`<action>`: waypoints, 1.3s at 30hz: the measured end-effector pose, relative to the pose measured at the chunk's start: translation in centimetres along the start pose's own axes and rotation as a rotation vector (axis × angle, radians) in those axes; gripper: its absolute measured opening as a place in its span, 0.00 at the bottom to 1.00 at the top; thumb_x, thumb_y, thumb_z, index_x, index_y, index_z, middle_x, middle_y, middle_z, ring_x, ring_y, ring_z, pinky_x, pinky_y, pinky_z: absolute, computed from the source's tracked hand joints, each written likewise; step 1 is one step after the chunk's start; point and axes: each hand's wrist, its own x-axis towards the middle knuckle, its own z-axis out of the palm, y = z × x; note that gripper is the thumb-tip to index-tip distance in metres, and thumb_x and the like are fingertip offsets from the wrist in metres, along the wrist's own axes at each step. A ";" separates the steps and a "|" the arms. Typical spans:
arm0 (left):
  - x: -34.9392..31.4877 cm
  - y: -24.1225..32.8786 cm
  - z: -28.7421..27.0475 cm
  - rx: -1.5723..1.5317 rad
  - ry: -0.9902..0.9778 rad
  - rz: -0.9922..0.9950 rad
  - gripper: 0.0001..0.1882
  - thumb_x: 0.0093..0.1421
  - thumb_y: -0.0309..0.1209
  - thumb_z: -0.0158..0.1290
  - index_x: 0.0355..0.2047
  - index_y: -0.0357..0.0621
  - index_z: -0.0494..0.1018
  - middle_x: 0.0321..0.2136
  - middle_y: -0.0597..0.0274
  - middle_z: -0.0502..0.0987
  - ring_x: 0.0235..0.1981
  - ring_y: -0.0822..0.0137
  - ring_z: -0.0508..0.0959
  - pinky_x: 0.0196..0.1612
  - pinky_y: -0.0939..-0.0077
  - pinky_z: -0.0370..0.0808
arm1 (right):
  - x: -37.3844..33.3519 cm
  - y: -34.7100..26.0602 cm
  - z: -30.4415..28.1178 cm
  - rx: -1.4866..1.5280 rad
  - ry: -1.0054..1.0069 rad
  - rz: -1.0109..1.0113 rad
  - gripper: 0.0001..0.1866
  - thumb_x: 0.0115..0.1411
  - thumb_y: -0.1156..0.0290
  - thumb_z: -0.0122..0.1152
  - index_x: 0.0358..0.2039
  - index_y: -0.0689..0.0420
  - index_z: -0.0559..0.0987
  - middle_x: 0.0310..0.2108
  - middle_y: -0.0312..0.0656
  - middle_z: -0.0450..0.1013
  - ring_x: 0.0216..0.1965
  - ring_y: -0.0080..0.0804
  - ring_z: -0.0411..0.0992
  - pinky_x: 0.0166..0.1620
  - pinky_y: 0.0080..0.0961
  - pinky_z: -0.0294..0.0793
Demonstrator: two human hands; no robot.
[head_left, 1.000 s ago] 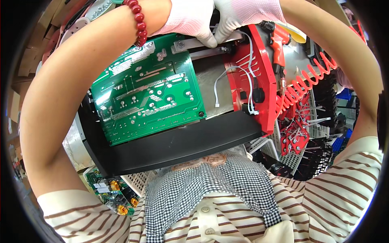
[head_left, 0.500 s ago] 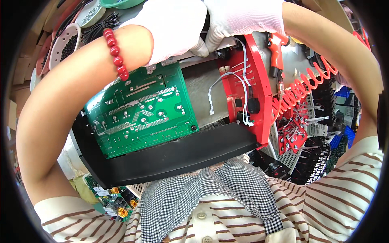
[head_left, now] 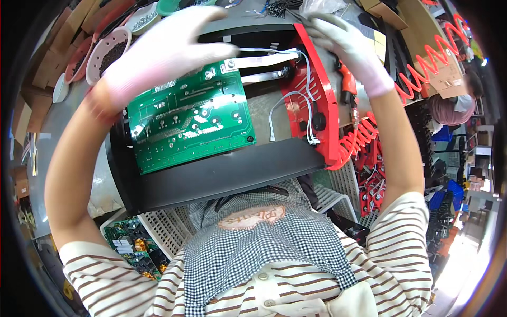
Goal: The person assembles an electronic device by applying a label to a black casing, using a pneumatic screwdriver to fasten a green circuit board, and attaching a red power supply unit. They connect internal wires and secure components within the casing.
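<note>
My left hand (head_left: 169, 50), in a white glove, is above the upper part of a green circuit board (head_left: 193, 124), thumb and fingers apart, smeared a little by motion. The board lies solder side up in a black metal housing (head_left: 227, 179). My right hand (head_left: 346, 46), also gloved, is by the top of the red end panel (head_left: 322, 100), its fingers stretched out; I see nothing held in it. Two metal strips run from the board toward the panel, the upper one a flat bar (head_left: 259, 61). A white cable (head_left: 280, 105) hangs loose inside the housing.
A red screwdriver-like power tool (head_left: 347, 82) with a coiled red hose (head_left: 364, 132) is right of the panel. Bowls of small parts, one a pink basket (head_left: 108, 53), stand at the far left. White crates (head_left: 169, 227) and more circuit boards (head_left: 132, 243) are below. Another person is at right.
My hands, together over the metal strips before, have moved apart, left hand leftward and right hand beyond the red panel. The strips now show.
</note>
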 end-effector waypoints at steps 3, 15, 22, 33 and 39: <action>-7.7 -1.6 -3.5 -0.067 0.077 -0.253 0.32 0.59 0.38 0.56 0.60 0.34 0.65 0.57 0.48 0.70 0.60 0.60 0.70 0.63 0.66 0.63 | -4.9 2.3 1.2 0.349 0.185 0.133 0.29 0.67 0.55 0.54 0.58 0.67 0.70 0.53 0.49 0.73 0.55 0.35 0.71 0.62 0.32 0.66; -19.0 0.0 3.6 -1.399 0.663 -0.459 0.40 0.68 0.54 0.43 0.71 0.46 0.46 0.69 0.53 0.52 0.68 0.59 0.57 0.69 0.63 0.56 | -0.1 1.0 5.6 0.530 0.094 -0.111 0.45 0.68 0.37 0.35 0.68 0.66 0.52 0.69 0.49 0.53 0.68 0.39 0.56 0.68 0.35 0.55; -13.7 -5.5 1.3 -1.130 0.530 -0.514 0.33 0.66 0.36 0.43 0.69 0.39 0.51 0.64 0.51 0.61 0.59 0.63 0.68 0.64 0.67 0.62 | 8.8 2.7 4.4 0.481 -0.266 0.072 0.53 0.62 0.26 0.27 0.70 0.61 0.49 0.71 0.49 0.49 0.73 0.40 0.44 0.71 0.34 0.41; -13.9 -5.9 1.1 -1.208 0.556 -0.528 0.31 0.65 0.33 0.42 0.67 0.38 0.54 0.58 0.50 0.67 0.57 0.63 0.69 0.64 0.68 0.62 | 9.2 1.7 5.0 0.505 -0.340 0.235 0.51 0.62 0.29 0.37 0.69 0.64 0.54 0.65 0.55 0.59 0.68 0.41 0.57 0.68 0.35 0.54; -15.0 -7.4 1.6 -1.246 0.606 -0.486 0.27 0.70 0.32 0.39 0.68 0.37 0.55 0.65 0.56 0.61 0.64 0.68 0.62 0.67 0.76 0.56 | 8.3 4.0 3.9 0.610 -0.013 0.046 0.46 0.65 0.35 0.42 0.65 0.68 0.59 0.60 0.52 0.66 0.62 0.40 0.64 0.65 0.33 0.60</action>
